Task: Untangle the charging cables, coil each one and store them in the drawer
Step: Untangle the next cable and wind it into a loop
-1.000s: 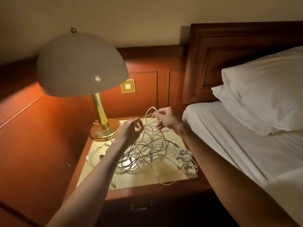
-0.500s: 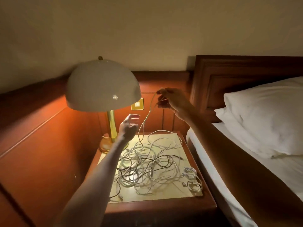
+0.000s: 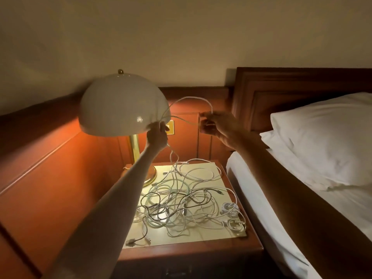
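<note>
A tangle of white and dark charging cables (image 3: 181, 202) lies spread over the bedside table (image 3: 191, 252). One white cable (image 3: 191, 98) is lifted out of it and arcs between my hands above the table. My left hand (image 3: 158, 134) grips it just under the lamp shade, and the cable trails down from there into the pile. My right hand (image 3: 216, 125) pinches the other part of the cable at the same height. Two small coiled white cables (image 3: 231, 215) sit at the table's right edge. The drawer front below is dark and mostly out of view.
A domed cream lamp (image 3: 122, 105) on a brass stem stands at the table's back left, close to my left hand. A bed with white sheet and pillow (image 3: 326, 137) borders the table on the right. Wood panelling runs behind and to the left.
Both hands rose from the pile, drawing one white cable up. My left hand went from open below the shade to gripping the cable. The camera tilted upward.
</note>
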`<move>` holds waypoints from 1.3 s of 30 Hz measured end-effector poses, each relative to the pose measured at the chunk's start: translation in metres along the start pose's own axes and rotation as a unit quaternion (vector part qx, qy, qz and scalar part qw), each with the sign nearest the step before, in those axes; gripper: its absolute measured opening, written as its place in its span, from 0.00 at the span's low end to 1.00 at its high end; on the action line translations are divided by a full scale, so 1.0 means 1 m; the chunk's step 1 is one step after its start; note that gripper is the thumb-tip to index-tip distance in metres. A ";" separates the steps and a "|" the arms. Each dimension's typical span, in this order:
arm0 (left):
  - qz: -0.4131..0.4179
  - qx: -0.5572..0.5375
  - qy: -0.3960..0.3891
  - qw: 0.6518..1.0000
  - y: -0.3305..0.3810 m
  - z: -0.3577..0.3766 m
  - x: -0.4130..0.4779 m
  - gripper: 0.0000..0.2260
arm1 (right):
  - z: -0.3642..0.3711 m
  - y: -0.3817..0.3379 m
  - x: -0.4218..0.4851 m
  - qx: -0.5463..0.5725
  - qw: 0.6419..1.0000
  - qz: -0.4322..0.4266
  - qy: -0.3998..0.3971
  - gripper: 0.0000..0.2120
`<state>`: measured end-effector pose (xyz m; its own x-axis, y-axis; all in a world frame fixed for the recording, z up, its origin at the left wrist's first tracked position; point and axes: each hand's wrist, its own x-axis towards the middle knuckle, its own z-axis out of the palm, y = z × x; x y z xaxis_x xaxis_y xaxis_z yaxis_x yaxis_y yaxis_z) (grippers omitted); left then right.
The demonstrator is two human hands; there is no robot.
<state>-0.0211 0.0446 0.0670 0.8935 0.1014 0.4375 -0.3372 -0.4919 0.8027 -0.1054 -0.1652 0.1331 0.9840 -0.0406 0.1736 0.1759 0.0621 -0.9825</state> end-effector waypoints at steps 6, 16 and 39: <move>0.106 0.002 -0.059 0.993 0.057 -0.019 0.003 0.14 | -0.010 0.047 -0.005 -0.053 0.990 0.118 -0.064 0.14; 0.221 -0.017 -0.063 0.973 0.058 -0.018 -0.018 0.10 | 0.045 0.065 0.010 -0.155 0.980 0.017 -0.123 0.12; -0.190 0.272 -0.237 0.913 -0.077 0.016 -0.065 0.36 | 0.020 0.022 0.031 -0.152 0.984 -0.093 0.005 0.04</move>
<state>-0.0484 0.0622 -0.0290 0.9868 0.0325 -0.1589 0.1063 -0.8692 0.4829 -0.0704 -0.1454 0.1179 0.9350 -0.0323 0.3533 0.3348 -0.2490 -0.9088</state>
